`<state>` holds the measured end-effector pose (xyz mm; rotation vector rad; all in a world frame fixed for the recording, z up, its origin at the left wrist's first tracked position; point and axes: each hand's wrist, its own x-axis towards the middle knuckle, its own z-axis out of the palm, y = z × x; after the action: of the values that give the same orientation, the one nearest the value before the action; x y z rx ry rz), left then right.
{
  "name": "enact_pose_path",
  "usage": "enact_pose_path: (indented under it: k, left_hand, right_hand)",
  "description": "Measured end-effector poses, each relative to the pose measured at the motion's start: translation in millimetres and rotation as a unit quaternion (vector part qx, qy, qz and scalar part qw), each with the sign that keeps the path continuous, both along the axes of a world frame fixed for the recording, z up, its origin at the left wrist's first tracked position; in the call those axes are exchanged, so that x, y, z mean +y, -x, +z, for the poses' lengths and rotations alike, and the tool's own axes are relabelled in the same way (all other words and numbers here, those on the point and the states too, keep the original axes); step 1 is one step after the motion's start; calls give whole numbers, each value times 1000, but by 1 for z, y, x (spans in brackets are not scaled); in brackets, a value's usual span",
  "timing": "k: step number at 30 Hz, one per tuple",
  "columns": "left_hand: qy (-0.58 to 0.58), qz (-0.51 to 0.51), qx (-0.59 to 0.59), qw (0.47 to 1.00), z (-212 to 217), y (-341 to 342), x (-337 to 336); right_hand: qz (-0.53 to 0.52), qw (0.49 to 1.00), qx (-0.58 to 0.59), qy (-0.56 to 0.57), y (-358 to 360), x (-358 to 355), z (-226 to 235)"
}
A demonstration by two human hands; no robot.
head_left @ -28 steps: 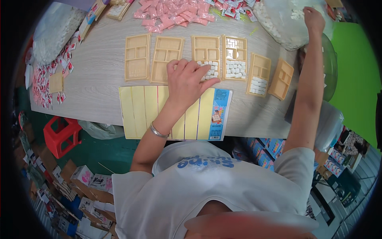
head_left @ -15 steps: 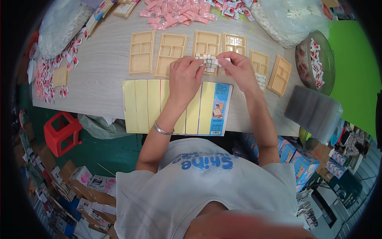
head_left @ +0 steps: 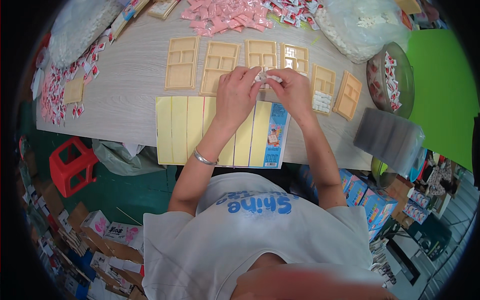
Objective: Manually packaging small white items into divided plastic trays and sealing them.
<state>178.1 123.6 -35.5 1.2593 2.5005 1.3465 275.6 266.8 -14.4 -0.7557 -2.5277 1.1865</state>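
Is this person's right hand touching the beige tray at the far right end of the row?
Apart. The head view shows the right hand well left of that tray, with another tray between them.

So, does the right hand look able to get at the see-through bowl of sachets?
Probably yes: only low beige trays seem to lie between the right hand and the bowl, whose top looks open.

Printed shirt (head_left: 250, 235), yellow sheet (head_left: 180, 132), white boxes (head_left: 123, 234)
Blue letters (head_left: 260, 205) cross the shirt; the sheet's blue strip (head_left: 274, 125) bears a barcode (head_left: 271, 164) and tiny, blurred print; the boxes carry dark characters (head_left: 115, 230).
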Motion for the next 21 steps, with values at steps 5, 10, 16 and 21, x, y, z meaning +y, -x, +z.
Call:
enact_pose_path:
  k: [5, 10, 16, 21]
  left_hand:
    - [7, -23, 82, 996, -2, 9, 9]
    - [40, -27, 67, 997, -3, 7, 14]
    - [70, -52, 186, 979, -8, -2, 8]
    - [231, -110, 164, 953, -8, -15, 0]
  right_hand:
    - [-126, 936, 128, 304, -13, 23, -7]
    - [-75, 974, 60, 205, -20, 18, -16]
    - [-96, 922, 65, 370, -15, 25, -15]
    - [-98, 898, 101, 416, -11, 24, -8]
